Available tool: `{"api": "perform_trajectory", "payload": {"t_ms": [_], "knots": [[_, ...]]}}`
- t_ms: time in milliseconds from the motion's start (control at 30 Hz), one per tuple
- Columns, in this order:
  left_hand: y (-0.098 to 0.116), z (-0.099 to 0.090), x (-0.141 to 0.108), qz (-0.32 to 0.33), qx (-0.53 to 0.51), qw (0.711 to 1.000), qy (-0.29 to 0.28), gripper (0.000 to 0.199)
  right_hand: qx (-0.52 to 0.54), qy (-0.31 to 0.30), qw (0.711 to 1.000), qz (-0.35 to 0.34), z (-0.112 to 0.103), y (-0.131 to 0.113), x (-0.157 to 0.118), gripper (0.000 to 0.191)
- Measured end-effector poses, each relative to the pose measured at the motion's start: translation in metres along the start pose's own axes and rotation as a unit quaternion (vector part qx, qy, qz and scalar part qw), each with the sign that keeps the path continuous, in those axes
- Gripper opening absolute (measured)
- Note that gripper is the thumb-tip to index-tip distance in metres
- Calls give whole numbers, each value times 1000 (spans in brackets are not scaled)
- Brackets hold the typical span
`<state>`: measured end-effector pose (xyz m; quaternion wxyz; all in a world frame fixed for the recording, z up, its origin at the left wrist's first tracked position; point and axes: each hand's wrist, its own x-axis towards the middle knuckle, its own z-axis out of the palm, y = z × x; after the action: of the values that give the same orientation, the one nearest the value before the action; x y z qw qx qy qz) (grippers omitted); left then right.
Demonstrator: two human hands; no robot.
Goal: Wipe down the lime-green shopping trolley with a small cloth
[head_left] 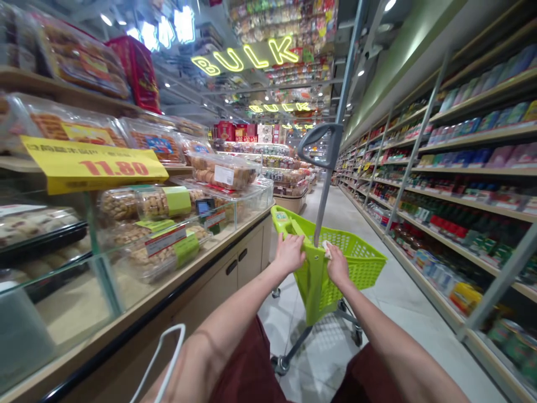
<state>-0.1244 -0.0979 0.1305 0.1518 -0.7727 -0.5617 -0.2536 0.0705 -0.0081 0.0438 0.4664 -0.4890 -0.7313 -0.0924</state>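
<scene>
A green plastic shopping cart (356, 260) on grey legs and casters stands in front of me. My left hand (290, 252) has its fingers closed over the left part of the cart's near rim. At the rim's right side, my right hand (337, 263) pinches a small crumpled white piece (326, 249), which touches the cart. A grey pole (323, 207) rises from the cart between my hands, with a dark grey loop handle (319, 146) on it. A white strap or cord hangs by my left forearm.
On the left, a glass-edged counter (201, 252) holds clear packs of nuts and biscuits, with a yellow price sign (100, 165) above. Long stocked shelves (470, 207) line the right. The tiled aisle (331, 201) runs ahead past a display stand (289, 201).
</scene>
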Motion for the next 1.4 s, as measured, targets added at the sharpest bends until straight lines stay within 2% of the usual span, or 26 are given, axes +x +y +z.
{"api": "perform_trajectory", "payload": {"t_ms": [100,300,467,667,767,867,1033,1200,1333,1400], "knots": [[-5,3,2,-35,-7,999,-8,48,20,23,999,26,-3,-10,1,57],[-4,9,-1,-37,1,999,-32,64,67,48,996,45,-12,-47,-3,51],[2,6,-3,-49,16,998,-32,67,78,36,995,43,-25,-73,-13,48],[5,0,-5,-33,26,998,-53,67,81,-13,996,-32,-34,-98,-10,54],[1,-4,-3,-15,5,998,-55,60,33,-37,998,-31,-41,-97,-3,54],[-6,-4,-1,-35,-11,998,-50,53,-17,-51,998,-15,-49,-91,2,48],[-8,2,0,-41,8,999,-29,42,39,-47,998,-22,-51,-99,7,46],[16,2,-8,-45,7,999,15,38,91,-39,994,-44,-53,-109,13,44],[42,0,-13,-50,0,998,32,40,71,-22,997,-16,-64,-87,13,45],[46,-1,-13,-33,-6,999,35,43,65,-15,998,-2,-71,-72,11,45]]}}
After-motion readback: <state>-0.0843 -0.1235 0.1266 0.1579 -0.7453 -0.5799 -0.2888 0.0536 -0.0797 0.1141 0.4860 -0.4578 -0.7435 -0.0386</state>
